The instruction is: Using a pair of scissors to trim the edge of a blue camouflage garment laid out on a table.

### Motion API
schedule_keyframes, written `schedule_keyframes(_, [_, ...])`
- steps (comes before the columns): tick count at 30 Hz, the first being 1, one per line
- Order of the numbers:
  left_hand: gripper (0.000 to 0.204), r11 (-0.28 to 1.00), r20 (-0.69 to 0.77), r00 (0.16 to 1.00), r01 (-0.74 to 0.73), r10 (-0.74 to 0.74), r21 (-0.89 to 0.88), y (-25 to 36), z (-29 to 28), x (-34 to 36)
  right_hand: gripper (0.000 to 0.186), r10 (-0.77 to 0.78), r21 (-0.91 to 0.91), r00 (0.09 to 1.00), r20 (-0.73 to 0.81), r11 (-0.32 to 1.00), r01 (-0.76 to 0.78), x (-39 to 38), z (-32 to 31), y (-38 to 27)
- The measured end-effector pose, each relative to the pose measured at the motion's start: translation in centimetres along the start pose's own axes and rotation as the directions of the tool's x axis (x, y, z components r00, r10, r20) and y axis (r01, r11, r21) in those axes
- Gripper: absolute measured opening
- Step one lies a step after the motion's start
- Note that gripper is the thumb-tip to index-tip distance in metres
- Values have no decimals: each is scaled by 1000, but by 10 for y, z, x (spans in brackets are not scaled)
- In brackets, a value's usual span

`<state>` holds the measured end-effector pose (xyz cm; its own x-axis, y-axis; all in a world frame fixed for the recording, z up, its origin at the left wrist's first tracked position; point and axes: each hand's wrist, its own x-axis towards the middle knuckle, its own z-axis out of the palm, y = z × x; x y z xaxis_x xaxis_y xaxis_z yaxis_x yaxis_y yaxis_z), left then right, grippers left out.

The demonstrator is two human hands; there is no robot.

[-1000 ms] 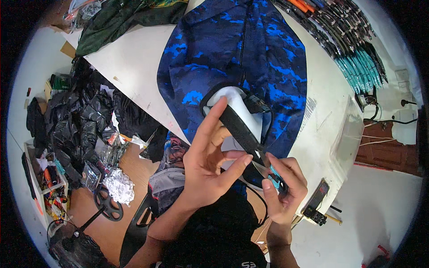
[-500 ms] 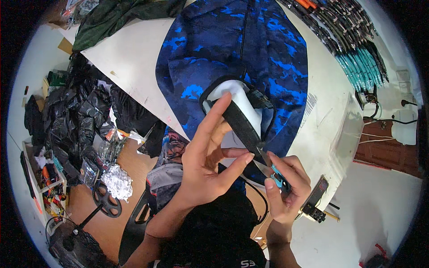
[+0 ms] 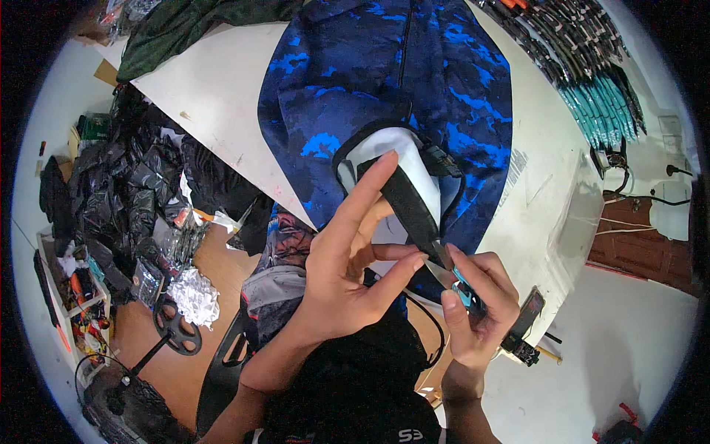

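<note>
White worktable (image 3: 222,96), one, filling the far half. Blue camo garment (image 3: 414,81), one, spread on it, w/ a black-edged opening and white lining (image 3: 399,148) at its near edge. Dark green cloth (image 3: 185,22), one, far left corner. Row of black and teal strips (image 3: 592,81), far right, too many & too packed to count. Heap of black bags (image 3: 118,192) on the floor at left; crumpled foil (image 3: 194,296), one, near it.

Black strap (image 3: 410,207), one, running from the garment's opening toward the near right, between both hands. Left hand (image 3: 347,281): fingers spread, index laid along the strap's far end, middle finger and thumb pinching its near part. Right hand (image 3: 473,303): fingers curled shut around small teal-handled snips (image 3: 460,285), one pair, blades touching the strap's near end just beside the left fingertips.

Judging the step as trimming at the strap's end. To do it well, probably: keep strap taut & flat w/ the left pinch, fingertips clear of the blades, snips square to the strap, cut close w/o nicking the lining. Blade tips partly hidden by fingers, so exact cut line can't be told.

Hands: two, no other person's in view.
</note>
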<state>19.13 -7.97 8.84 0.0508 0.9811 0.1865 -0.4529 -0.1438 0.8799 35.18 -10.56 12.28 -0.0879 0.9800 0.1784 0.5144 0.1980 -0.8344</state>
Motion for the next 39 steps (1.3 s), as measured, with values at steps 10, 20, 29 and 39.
schedule_keyframes(10, [77,999,-6,1000,30,-30,13,1,1,-1,40,-28,21,999,-26,999,29,-2,1,7])
schedule_keyframes(20, [79,998,26,1000,-19,18,57,-2,8,-1,34,-22,149,995,-95,988,36,0,7,10])
schedule_keyframes(29, [72,999,7,1000,-9,9,43,-4,7,-1,32,-47,142,994,-94,988,61,3,6,11])
schedule_keyframes(39, [72,998,-1,1000,-26,26,52,-5,7,-3,30,-30,153,995,-90,987,44,3,6,12])
